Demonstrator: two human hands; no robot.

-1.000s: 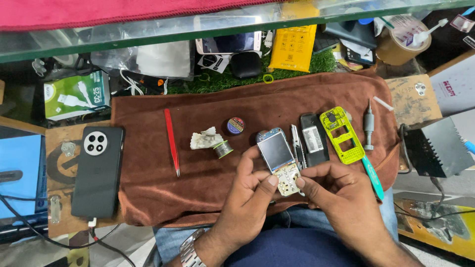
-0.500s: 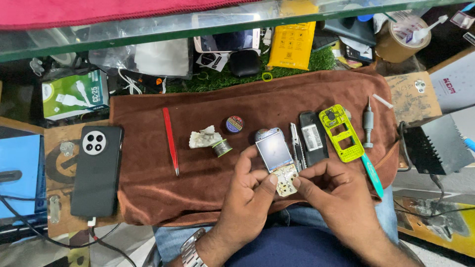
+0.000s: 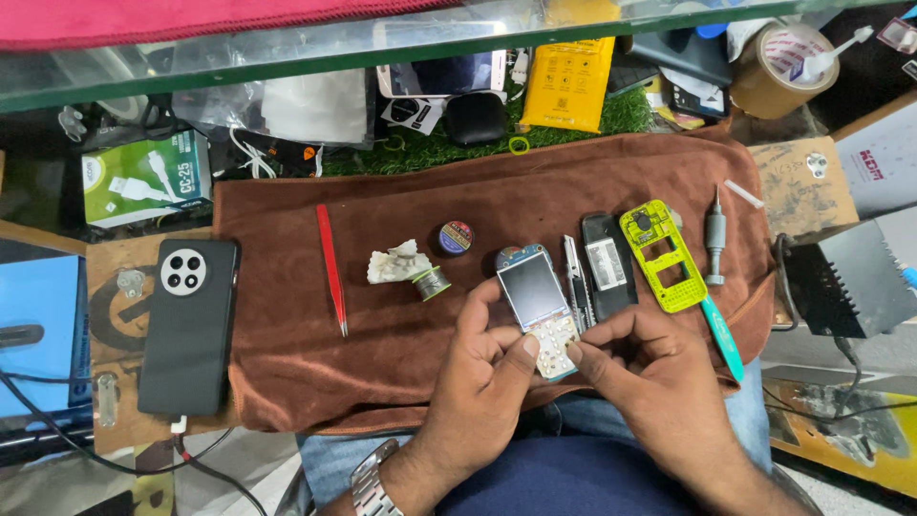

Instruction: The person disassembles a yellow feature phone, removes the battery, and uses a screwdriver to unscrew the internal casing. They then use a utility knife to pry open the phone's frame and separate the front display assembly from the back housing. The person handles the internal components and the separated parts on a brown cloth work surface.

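A small stripped phone board [image 3: 537, 304] with a blank screen and a white keypad membrane lies on the brown cloth [image 3: 401, 344]. My left hand [image 3: 482, 382] grips its lower left edge, thumb on the keypad. My right hand [image 3: 650, 377] pinches the lower right corner of the same board with thumb and forefinger. Right of the board lie metal tweezers [image 3: 576, 283], a black battery [image 3: 608, 264], and a yellow-green phone frame [image 3: 662, 254].
On the cloth: red tweezers [image 3: 331, 268], crumpled tissue [image 3: 396, 263], solder spool [image 3: 432, 283], small round tin [image 3: 456, 237], grey screwdriver [image 3: 714, 247], teal tool [image 3: 723, 336]. A black smartphone [image 3: 188, 325] lies at left. A tape roll [image 3: 783, 67] and clutter line the back.
Both hands have stayed on the phone board; it has shifted slightly and my right fingers have closed in on its lower right corner.
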